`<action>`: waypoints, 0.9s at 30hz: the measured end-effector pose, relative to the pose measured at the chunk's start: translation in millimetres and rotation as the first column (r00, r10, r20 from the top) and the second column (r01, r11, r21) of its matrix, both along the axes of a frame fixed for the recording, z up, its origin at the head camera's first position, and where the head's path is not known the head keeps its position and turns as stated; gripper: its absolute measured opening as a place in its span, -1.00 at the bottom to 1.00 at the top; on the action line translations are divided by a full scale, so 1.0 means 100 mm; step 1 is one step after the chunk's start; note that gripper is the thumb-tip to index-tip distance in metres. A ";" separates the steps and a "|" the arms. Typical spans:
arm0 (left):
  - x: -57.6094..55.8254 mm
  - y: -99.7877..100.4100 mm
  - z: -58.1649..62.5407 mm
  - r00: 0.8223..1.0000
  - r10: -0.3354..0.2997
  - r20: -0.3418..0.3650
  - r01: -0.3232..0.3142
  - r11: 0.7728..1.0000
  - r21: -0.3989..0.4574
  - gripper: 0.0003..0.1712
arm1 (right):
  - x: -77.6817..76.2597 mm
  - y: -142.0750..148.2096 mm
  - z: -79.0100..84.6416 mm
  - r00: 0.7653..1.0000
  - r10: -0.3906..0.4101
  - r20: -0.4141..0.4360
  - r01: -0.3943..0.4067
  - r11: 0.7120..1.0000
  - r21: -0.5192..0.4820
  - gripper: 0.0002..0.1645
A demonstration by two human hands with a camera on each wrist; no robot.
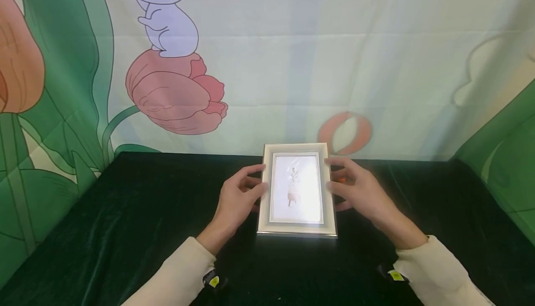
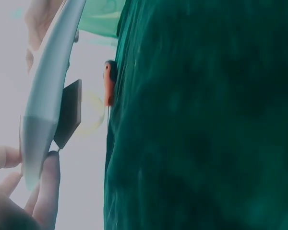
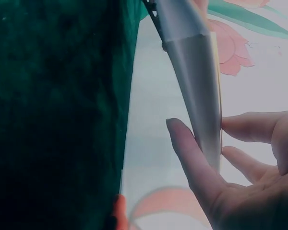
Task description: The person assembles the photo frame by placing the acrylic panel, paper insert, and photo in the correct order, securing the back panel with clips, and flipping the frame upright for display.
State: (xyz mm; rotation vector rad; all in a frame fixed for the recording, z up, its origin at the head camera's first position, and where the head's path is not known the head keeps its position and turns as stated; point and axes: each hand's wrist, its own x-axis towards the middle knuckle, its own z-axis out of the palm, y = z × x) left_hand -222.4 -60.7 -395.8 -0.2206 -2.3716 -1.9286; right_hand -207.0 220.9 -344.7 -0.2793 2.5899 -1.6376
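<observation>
Between my hands is a picture frame (image 1: 264, 206) with a pale border and a small picture of a plant in a footed pot; glare whitens the picture's right side. My left hand (image 1: 236, 199) grips its left edge, and my right hand (image 1: 369, 194) grips the right edge, thumbs on the front and other fingers behind. In the left wrist view the frame (image 2: 48, 91) is held above the cloth, with a dark stand flap (image 2: 71, 112) jutting from its back. The right wrist view shows the frame's side (image 3: 197, 86) between thumb and fingers.
Dark green velvet cloth (image 1: 167, 213) covers the table. Behind the frame lies a tool with an orange and black handle (image 2: 108, 84) and a thin shaft, mostly hidden in the head view. A printed curtain (image 1: 267, 64) with flowers and a white animal hangs at the back.
</observation>
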 end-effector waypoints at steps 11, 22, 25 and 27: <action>-0.08 -0.12 0.00 0.994 -0.085 0.062 0.087 0.996 -0.036 -0.47 | -0.08 -0.02 -0.26 0.999 0.000 0.047 0.000 1.000 -0.008 -0.20; -0.19 -0.15 -0.11 0.988 -0.097 0.121 0.104 0.993 -0.049 -0.43 | -0.18 -0.01 -0.44 0.988 0.070 0.137 -0.061 0.996 -0.067 -0.07; -0.22 -0.16 -0.13 0.985 -0.085 0.150 0.094 0.994 -0.056 -0.43 | -0.21 0.00 -0.47 0.980 0.107 0.166 -0.090 0.990 -0.104 -0.04; -0.23 -0.17 -0.14 0.982 -0.082 0.172 0.092 0.994 -0.055 -0.43 | -0.23 0.00 -0.49 0.977 0.119 0.178 -0.100 0.988 -0.115 -0.03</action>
